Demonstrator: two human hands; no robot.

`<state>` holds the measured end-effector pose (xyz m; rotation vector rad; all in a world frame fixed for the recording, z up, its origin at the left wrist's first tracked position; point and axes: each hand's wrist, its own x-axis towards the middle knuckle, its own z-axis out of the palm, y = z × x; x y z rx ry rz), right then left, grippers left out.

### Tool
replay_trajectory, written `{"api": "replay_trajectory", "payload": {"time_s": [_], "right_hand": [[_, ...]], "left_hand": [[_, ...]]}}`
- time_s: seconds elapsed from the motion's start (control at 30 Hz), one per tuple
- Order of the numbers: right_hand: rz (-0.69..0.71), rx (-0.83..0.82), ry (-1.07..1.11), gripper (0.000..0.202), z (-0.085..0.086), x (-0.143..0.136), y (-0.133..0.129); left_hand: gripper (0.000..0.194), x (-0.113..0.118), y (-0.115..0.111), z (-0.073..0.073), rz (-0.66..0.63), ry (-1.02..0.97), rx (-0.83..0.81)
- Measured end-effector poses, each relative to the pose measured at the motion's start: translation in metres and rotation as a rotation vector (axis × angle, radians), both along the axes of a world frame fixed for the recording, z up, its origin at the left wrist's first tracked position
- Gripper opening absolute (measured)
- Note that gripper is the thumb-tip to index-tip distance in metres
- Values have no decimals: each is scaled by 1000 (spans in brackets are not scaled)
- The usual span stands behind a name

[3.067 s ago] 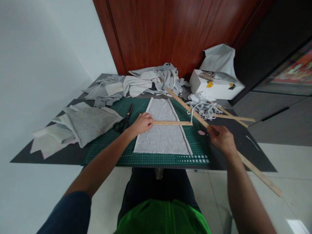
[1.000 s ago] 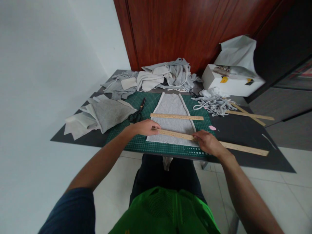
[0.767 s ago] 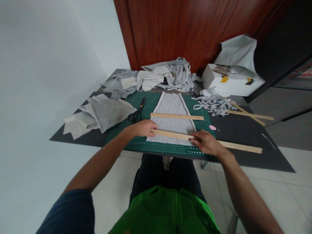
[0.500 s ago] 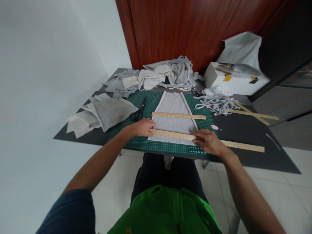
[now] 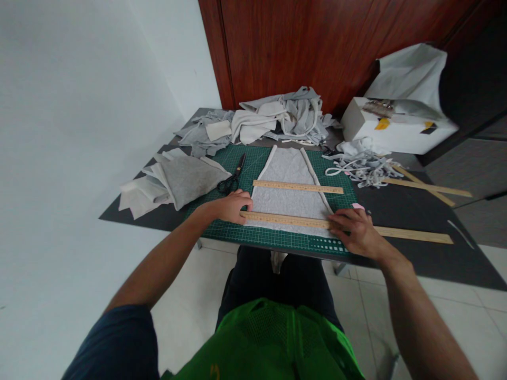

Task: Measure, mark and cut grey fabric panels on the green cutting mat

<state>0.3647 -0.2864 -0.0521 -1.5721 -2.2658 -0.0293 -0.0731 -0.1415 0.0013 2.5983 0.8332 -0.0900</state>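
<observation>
Both my forearms reach forward over the near edge of the tabletop [image 5: 415,211], elbows out, palms down. My left hand [image 5: 232,206] lies flat with fingers spread loosely, pressing the left end of the long ruler [image 5: 412,233] where it meets the green cutting mat [image 5: 225,224]. My right hand [image 5: 358,232] rests flat on the same ruler near the right border of the grey fabric panel [image 5: 287,184], fingers extended and slightly parted; neither hand is closed around anything. The long ruler lies flat, its long axis running left to right across the near end of the fabric, dipping a little toward me on the right, with its far right end well out over the dark tabletop. A shorter ruler [image 5: 298,187] lies roughly parallel, farther from me, across the middle of the fabric. Black scissors [image 5: 233,179] lie on the mat just beyond my left hand, beside folded grey cloth [image 5: 178,179].
</observation>
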Motion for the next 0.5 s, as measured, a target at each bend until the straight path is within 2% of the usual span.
{"api": "replay_trajectory", "payload": {"time_s": [0.17,0.37,0.5], "right_hand": [[80,-40,80,29,2,-28,4],[116,-70,99,26,4,-39,2],[136,-64,103,25,6,-49,0]], "left_hand": [[24,-2,0,-2,-19,-18,3],[24,-2,-2,1,-16,-3,13],[14,0,-1,2,-21,-13,-4]]}}
